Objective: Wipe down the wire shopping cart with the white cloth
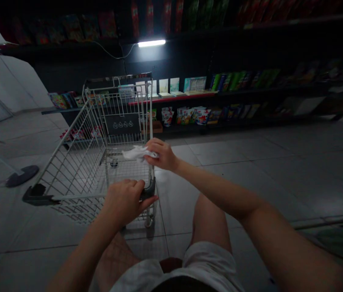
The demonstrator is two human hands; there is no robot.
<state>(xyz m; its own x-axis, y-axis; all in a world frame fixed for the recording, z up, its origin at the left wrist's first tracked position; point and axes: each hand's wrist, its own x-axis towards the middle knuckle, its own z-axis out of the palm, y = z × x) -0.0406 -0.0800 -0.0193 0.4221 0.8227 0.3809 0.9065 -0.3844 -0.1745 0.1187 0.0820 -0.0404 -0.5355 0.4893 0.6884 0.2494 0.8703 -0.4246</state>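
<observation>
One pole stand with a round dark base [22, 176] is on the tiled floor at far left. Next comes one wire shopping cart [67, 162], with one dark panel [121, 123] bearing pale symbols at its far end. At its near right corner, the left hand's fingers [139, 186] are curled over the rim beside a black corner piece [149, 188], the thumb stretched out apart below them; their undersides are hidden.

Above that hand is one white cloth [134, 153] — bunched at its right end between the right hand's fingers [156, 142] and thumb, which are pinched closed on it. Its loose end spreads left from them, over the cart basket in this view; I cannot tell whether it touches the wires. Behind, one lit tube lamp [152, 43] hangs above the shelf. Further right are several snack pouches [189, 116] on the lower shelf — too dim to count surely — and green packages [235, 81] on the shelf above.
</observation>
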